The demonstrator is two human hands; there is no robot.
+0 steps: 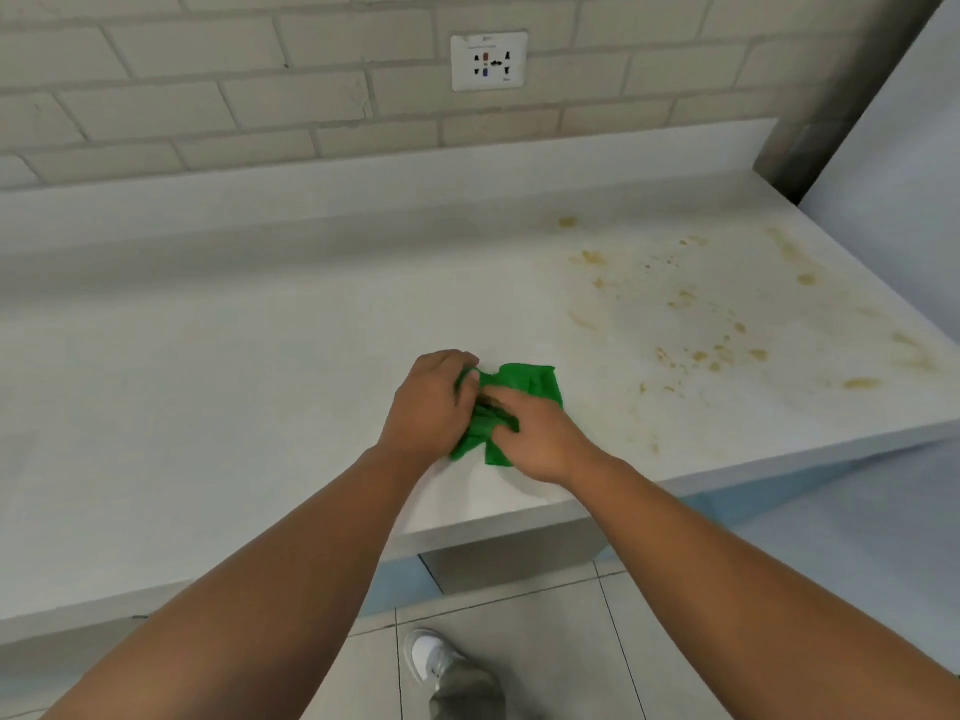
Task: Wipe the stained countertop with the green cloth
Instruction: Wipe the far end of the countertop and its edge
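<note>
A crumpled green cloth (535, 384) lies on the white countertop (234, 356) near its front edge. My left hand (431, 407) grips the cloth's left end with curled fingers. My right hand (535, 439) holds the cloth's lower middle, fingers dug into the folds. Yellow-brown stains (717, 350) are scattered over the right part of the countertop, away from the cloth and to its right. Part of the cloth is hidden under both hands.
A brick-tiled wall with a white socket (489, 60) rises behind the counter. A tall grey appliance or panel (893, 122) stands at the far right corner. Below the counter edge are floor tiles and my white shoe (434, 662).
</note>
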